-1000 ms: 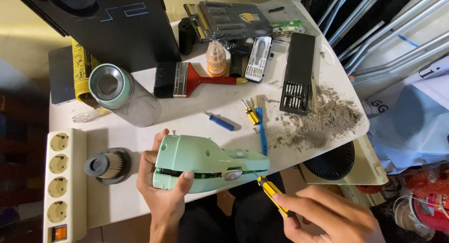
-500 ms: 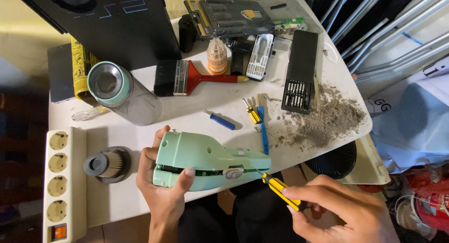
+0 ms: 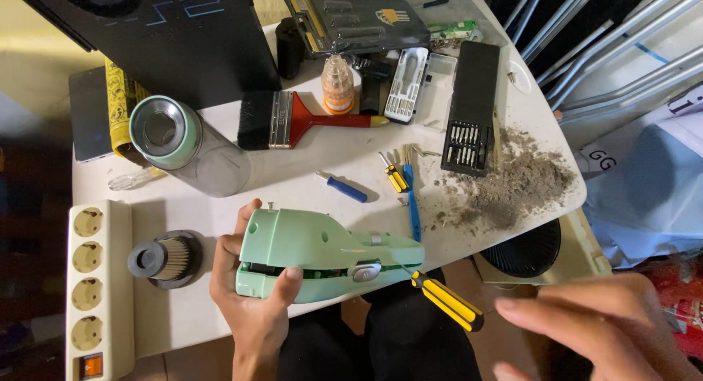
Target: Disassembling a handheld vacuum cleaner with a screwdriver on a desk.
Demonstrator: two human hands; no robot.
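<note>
Right hand (image 3: 586,326) has let go — fingers spread, blurred — leaving the yellow screwdriver (image 3: 445,300) stuck in the green vacuum body (image 3: 322,254); left hand (image 3: 253,304) clamps its near-left end.

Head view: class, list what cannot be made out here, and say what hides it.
- Right hand: motion-blurred; its grip is unclear.
- Yellow screwdriver: tip too thin to trace against the green vacuum body.
- Left hand: palm hidden behind that body.
- Black console: cut off by the top edge.

Head camera looks steeply down, close above the table (image 3: 315,168).
</note>
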